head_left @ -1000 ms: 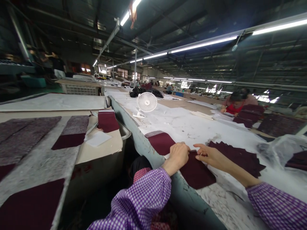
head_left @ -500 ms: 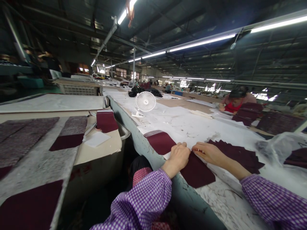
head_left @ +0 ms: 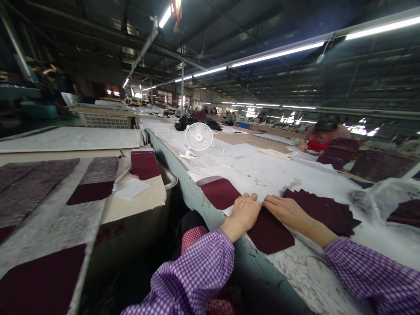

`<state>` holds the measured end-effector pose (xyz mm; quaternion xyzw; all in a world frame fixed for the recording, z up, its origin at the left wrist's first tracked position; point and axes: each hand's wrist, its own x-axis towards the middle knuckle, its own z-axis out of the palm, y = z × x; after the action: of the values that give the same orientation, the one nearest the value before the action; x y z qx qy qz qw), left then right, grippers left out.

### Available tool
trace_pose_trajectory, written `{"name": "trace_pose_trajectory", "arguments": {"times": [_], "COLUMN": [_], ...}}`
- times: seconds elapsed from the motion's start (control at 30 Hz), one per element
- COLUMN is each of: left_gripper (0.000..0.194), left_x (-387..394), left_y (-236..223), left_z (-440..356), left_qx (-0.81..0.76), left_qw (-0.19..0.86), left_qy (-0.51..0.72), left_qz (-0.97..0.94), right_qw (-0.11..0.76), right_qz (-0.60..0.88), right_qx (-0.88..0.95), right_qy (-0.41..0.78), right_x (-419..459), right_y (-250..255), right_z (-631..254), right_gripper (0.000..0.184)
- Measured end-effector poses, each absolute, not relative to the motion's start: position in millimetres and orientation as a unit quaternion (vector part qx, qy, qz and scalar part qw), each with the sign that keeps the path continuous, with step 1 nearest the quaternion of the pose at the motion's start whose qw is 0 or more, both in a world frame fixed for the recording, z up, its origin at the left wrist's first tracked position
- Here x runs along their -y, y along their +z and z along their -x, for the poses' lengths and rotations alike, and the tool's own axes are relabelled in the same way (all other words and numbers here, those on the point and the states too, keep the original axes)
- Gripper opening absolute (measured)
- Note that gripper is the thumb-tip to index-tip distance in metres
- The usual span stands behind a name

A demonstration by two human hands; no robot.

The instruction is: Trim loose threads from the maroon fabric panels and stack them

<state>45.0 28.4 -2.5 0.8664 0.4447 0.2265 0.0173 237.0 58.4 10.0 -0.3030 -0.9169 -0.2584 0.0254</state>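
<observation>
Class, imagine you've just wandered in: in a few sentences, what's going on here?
A person in purple checked sleeves has the left hand and right hand together at the far edge of a dark maroon fabric piece on a worktable. Whether the fingers pinch or press it is hard to tell. A fanned-out stack of maroon pieces lies beyond the right hand, and a white fan stands farther back.
</observation>
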Motion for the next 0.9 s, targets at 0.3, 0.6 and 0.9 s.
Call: {"name": "trace_pose_trajectory", "arguments": {"times": [0.3, 0.6, 0.9], "left_gripper": [0.027, 0.029, 0.024], "left_x": [-28.9, -30.5, -25.3], "left_y": [-1.4, -3.3, -22.0], "left_z": [-47.0, -34.5, 2.2], "left_qx": [-0.448, -0.447, -0.441], "left_qw": [-0.001, 0.004, -0.029], "left_qy": [0.197, 0.217, 0.297], "left_qz": [-0.872, -0.868, -0.846], "right_qw": [0.066, 0.126, 0.074], "right_qz": [0.32, 0.39, 0.349], "right_qx": [0.914, 0.91, 0.934], "right_qy": [-0.241, -0.061, -0.024], "right_x": [-62.3, -44.9, -42.2], "right_y": [14.2, 5.4, 19.2], "right_z": [-256.2, -227.3, -226.9], "right_gripper": [0.036, 0.03, 0.037]}}
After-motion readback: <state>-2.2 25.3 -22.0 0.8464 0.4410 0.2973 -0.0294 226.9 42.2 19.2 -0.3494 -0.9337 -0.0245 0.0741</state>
